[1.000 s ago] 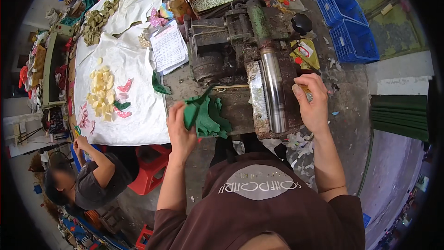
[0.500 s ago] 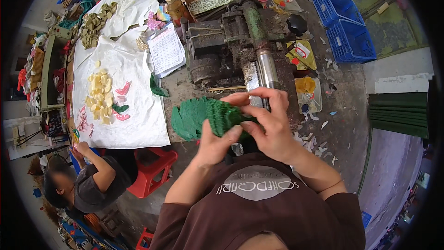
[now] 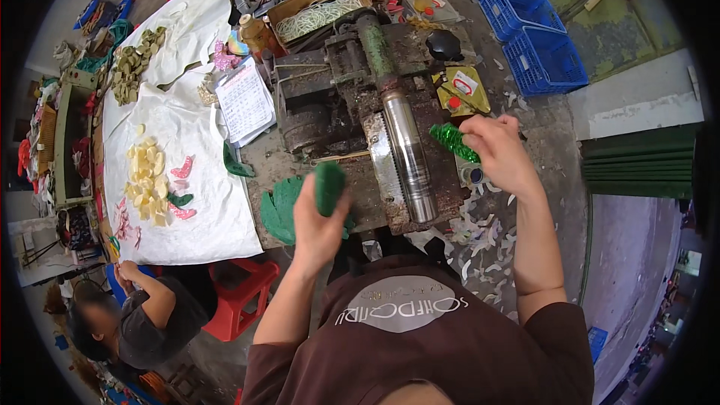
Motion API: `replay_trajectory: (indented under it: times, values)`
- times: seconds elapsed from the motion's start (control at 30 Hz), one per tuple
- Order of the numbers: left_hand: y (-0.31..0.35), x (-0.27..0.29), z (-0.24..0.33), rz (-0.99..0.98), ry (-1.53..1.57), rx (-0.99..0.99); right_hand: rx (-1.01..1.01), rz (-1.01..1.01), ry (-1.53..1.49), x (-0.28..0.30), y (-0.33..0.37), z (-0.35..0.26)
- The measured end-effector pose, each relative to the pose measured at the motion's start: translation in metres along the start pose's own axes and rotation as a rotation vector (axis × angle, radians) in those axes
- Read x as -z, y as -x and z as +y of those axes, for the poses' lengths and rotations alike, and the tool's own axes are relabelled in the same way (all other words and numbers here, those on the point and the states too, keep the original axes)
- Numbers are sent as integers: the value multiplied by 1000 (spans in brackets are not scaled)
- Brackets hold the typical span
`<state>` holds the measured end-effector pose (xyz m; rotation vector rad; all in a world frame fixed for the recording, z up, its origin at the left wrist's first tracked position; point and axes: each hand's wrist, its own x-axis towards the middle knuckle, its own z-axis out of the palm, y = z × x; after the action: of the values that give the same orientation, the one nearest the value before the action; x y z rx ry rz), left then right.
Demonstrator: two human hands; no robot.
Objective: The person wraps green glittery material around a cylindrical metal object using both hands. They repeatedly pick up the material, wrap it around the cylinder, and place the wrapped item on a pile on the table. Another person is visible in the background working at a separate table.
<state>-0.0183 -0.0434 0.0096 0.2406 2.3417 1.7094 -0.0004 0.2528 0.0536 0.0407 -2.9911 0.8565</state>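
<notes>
My left hand is closed around a compact green stack of cut pieces, above the bench's front edge. Beneath and beside it, more flat green pieces lie overlapping. Out to the right, my right hand pinches a shiny, glittery green piece between thumb and fingers. Between my hands sits an old, dirty machine with a polished metal roller, and neither hand touches it. A pale toothed strip runs along the roller's left side.
A white cloth bears cream pieces, pink pieces and olive pieces. A written sheet lies near the machine. Blue crates stand at the far right; scraps litter the floor. Another person sits at lower left beside a red stool.
My hands were together on the green stack and have parted. The left keeps the stack; the right has moved right with a glittery green piece. The view has shifted, uncovering the roller.
</notes>
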Motion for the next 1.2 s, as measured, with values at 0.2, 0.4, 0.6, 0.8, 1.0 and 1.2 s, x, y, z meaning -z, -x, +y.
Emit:
replay_trajectory:
  times: [0.2, 0.4, 0.6, 0.8, 1.0, 1.2]
  values:
    - [6, -45, 10, -266, -280, -138, 110, 0, 81, -52, 6, -10]
    - [9, -9, 1, -95, -139, -145, 11, 200, -173, -58, 7, -13]
    - [24, 68, -71, 162, -639, -207, 49, 272, -305, -54, 13, -26]
    - [39, 70, -75, -304, -713, -7, 82, 252, -408, -52, 14, -43]
    - [14, 23, 0, -166, 428, -19, 297, 214, -364, -70, 20, -101]
    - [14, -30, 28, -84, 944, -82, 327, 476, -311, -83, 10, -105]
